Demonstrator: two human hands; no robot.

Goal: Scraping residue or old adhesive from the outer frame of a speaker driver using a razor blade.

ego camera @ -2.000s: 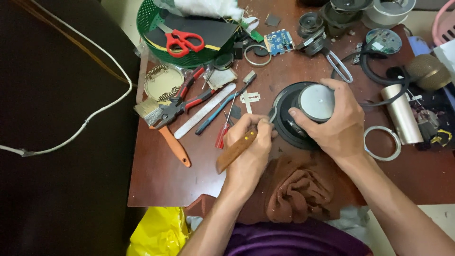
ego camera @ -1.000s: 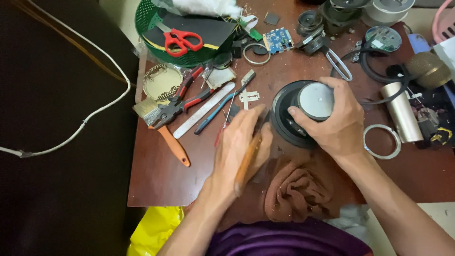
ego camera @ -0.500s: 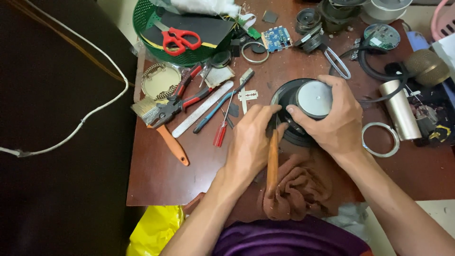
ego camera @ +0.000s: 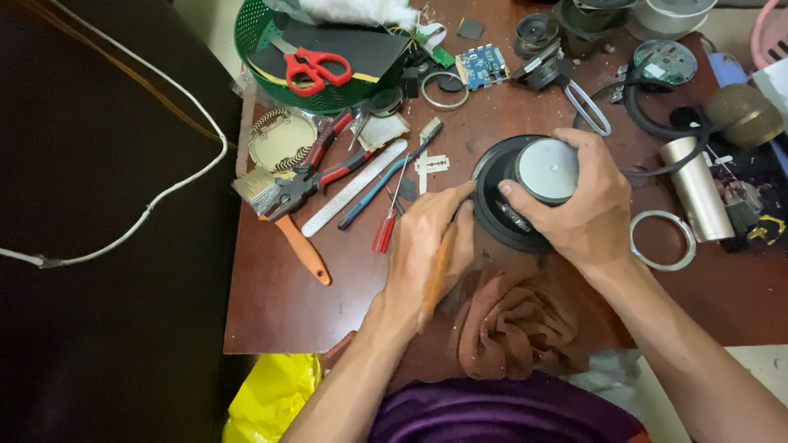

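A round black speaker [ego camera: 502,220] with a silver magnet on top [ego camera: 545,168] lies upside down on the brown wooden table [ego camera: 271,303]. My right hand [ego camera: 579,205] grips the magnet from the right. My left hand [ego camera: 427,246] rests against the speaker's left rim and holds an orange-brown wooden-handled tool [ego camera: 437,275] under its palm, the handle pointing back toward me. A brown cloth [ego camera: 517,324] lies bunched just below the speaker, at the table's near edge.
Left of my hands lie a red screwdriver [ego camera: 384,231], pliers [ego camera: 316,176], a brush [ego camera: 283,217], a file and a razor blade [ego camera: 432,165]. A green basket with red scissors [ego camera: 310,67] stands at the back. Rings, a circuit board [ego camera: 483,66] and a metal cylinder [ego camera: 696,197] crowd the right.
My left hand has turned the wooden-handled tool from pointing out to the left to lying under the palm, and has moved up against the speaker's rim. The right hand stays on the magnet.
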